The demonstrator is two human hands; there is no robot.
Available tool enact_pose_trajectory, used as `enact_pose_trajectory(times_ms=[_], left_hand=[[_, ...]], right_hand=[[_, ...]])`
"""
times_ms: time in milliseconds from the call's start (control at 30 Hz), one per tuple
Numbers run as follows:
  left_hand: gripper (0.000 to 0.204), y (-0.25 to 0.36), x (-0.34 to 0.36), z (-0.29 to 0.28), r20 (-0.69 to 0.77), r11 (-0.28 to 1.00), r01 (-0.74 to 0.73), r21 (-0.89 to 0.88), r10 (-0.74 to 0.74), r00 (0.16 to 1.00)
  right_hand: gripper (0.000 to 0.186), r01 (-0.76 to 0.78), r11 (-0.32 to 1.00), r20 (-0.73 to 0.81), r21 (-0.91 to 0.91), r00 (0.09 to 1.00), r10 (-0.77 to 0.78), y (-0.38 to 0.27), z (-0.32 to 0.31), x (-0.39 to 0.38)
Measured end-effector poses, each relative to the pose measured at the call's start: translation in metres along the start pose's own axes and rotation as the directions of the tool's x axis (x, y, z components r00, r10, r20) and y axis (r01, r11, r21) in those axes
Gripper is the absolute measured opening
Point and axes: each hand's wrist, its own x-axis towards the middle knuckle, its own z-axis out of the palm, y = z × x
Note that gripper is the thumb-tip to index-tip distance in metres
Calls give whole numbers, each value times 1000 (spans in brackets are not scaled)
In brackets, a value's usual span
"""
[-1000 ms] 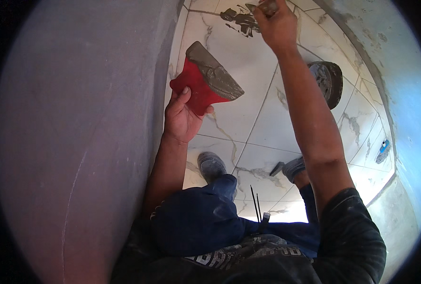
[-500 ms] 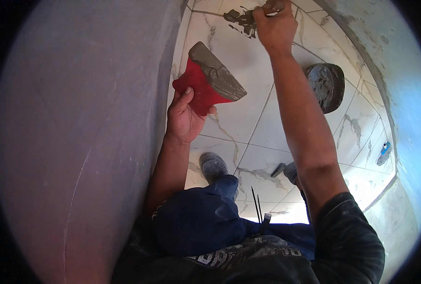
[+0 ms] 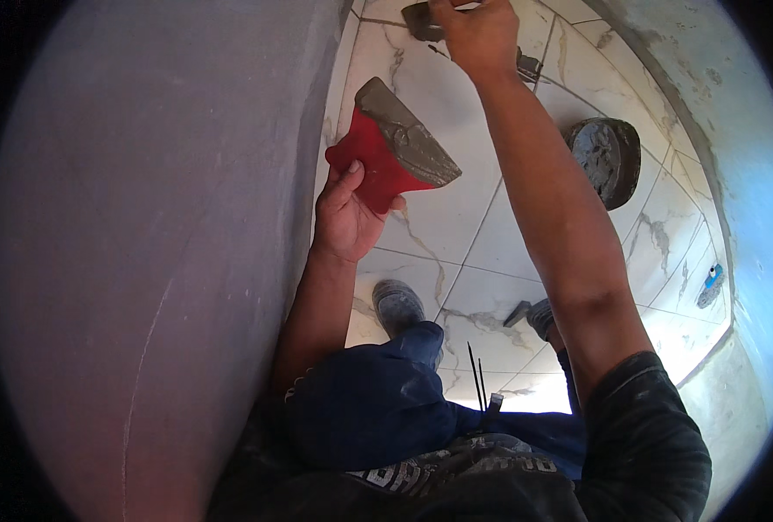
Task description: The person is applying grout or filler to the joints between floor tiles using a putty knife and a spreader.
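Left of centre, in the upper part of the frame, a red spreader (image 3: 376,170) sits in the left hand (image 3: 351,213), held up above the pale tiled floor (image 3: 508,217). Its red body is matte, with inward-curving sides and a rounded corner at the left. Along the edge away from the palm runs a thick band of wet grey mortar (image 3: 404,130), slanting down from upper left to lower right; the band is smooth at its top end, ridged and lumpy in the middle, and glossy where light catches it. The left thumb lies flat on the red face while the other fingers go behind it, so the grip is closed on the spreader.

At the top edge of the frame, the right hand (image 3: 484,39) has its fingers bent, but the edge cuts them off, and I cannot tell how tightly they are closed or on what. Beside its thumb shows a flat dark grey shape (image 3: 422,23), blade or mortar, I cannot tell which. A small dark patch of mortar (image 3: 529,65) lies on the tiles just right of the wrist.

Right of the forearm, in the upper right, stands a dark bowl (image 3: 632,167) with grey mix inside. Farther right, near the curved wall (image 3: 752,226), lies a small blue and grey object (image 3: 711,286).
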Motion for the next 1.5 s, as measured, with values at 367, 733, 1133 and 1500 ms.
enact_pose_trajectory(times_ms=[367, 733, 1133, 1500], left_hand=[[36, 2, 0, -2, -35, 1000, -15, -3, 15, 999], [37, 0, 1, 3, -21, 1000, -2, -19, 2, 1000], [37, 0, 1, 2, -9, 1000, 4, -23, -4, 1000], [36, 2, 1, 1, -28, 1000, -14, -2, 14, 1000]], right_hand=[[18, -188, 982, 127, 36, 975, 182, -2, -38, -9], [15, -153, 956, 534, -248, 802, 267, -13, -49, 27], [19, 222, 902, 198, -371, 968, -157, 2, -40, 2], [17, 123, 982, 273, -143, 959, -80, -10, 2, -4]])
